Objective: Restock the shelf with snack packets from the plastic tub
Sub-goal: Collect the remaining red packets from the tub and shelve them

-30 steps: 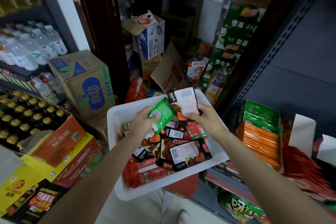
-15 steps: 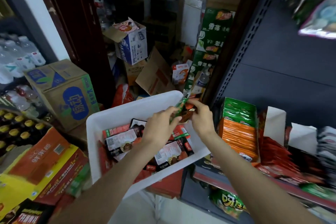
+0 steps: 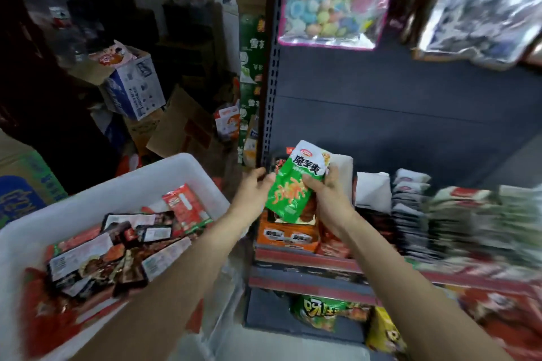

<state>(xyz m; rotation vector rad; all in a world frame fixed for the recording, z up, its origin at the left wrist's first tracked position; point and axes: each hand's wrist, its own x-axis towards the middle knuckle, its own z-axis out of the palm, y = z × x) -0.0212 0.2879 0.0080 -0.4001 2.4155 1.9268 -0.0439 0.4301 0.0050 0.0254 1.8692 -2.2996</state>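
Both hands are up at the shelf [image 3: 308, 268] now, centre of the frame, and between them is a green snack packet [image 3: 294, 187] with a white top, held upright just above the orange display box [image 3: 286, 236] at the shelf's left end. The right hand [image 3: 330, 199] has its fingers curled round the packet's right edge, thumb across the front; the left hand [image 3: 253, 192] pinches the left edge near the top. A darker packet seems to sit behind the green one, though that part is hard to read.

Lower left, the white plastic tub [image 3: 187, 168] holds a loose heap of red and black packets [image 3: 117, 246], plenty left to move.

Judging by the look of it, this packet is light, thin and floppy, a glossy film that will slide under the fingers and crumple if squeezed mid-body. The sealed edges look like the place to take hold, where the film is stiffest, so it can be dropped upright into the box. The row of stacked packets [image 3: 410, 214] to the right is blurred but stands close, so an elbow could topple it
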